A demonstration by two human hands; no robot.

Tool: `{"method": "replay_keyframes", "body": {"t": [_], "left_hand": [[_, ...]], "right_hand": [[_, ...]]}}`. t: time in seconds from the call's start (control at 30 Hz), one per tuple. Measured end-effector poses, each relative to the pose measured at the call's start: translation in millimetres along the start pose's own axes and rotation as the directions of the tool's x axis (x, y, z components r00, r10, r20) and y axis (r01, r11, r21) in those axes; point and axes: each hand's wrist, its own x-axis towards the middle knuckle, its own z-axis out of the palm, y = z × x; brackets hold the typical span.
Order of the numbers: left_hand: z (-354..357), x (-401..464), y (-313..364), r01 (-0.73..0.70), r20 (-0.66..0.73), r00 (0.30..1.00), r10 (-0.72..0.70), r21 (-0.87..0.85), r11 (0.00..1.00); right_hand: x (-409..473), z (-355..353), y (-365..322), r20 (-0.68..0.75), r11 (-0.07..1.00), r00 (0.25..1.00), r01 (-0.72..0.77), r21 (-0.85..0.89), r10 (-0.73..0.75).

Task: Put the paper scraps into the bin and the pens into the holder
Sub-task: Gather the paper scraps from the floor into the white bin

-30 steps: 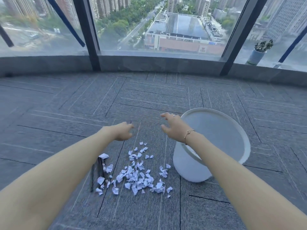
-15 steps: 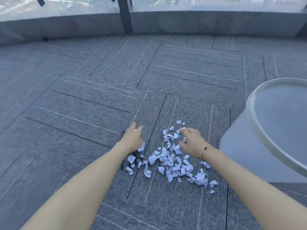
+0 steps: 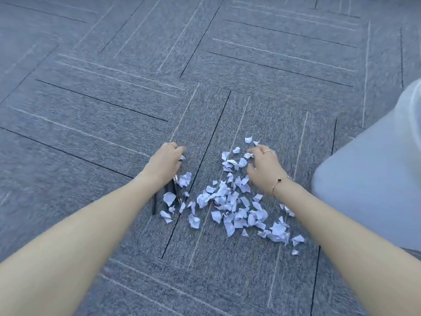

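A heap of several white paper scraps lies scattered on the grey carpet. Dark pens lie side by side at the heap's left edge, partly under scraps. My left hand is down on the pens' far ends with its fingers curled around them. Over the far right part of the heap, my right hand rests on the scraps with bent, spread fingers. The white bin stands just right of the heap, cut off by the frame edge. No pen holder is in view.
Grey carpet tiles with dark seams and pale stripes cover the whole floor. Both of my forearms reach in from the bottom corners.
My head has tilted down and moved closer, so the window and most of the bin left the view. Both hands dropped from mid-air onto the floor, left onto the pens, right onto the scraps.
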Motion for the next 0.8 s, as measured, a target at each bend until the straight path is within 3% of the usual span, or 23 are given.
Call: {"method": "replay_keyframes", "body": {"t": [0.23,0.33,0.6,0.8], "left_hand": [[7.7,-0.6,-0.7,-0.153,-0.123,0.983,0.135,-0.145,0.978],[6.9,-7.0,4.5,-0.240,-0.044,0.971,0.236,-0.160,0.958],[6.6,-16.4,1.4,-0.177,0.110,0.972,0.209,-0.246,0.953],[7.0,-38.1,11.9,-0.180,0.151,0.967,0.203,-0.152,0.972]], "right_hand": [[28.8,5.5,8.6,-0.087,0.997,0.996,0.003,-0.076,-0.010],[38.7,7.3,9.8,-0.039,0.987,0.999,0.017,-0.162,-0.024],[44.5,2.7,12.0,0.084,0.964,0.990,0.133,-0.228,-0.117],[6.6,16.0,4.5,0.078,0.970,0.987,0.154,-0.188,-0.141]]}}
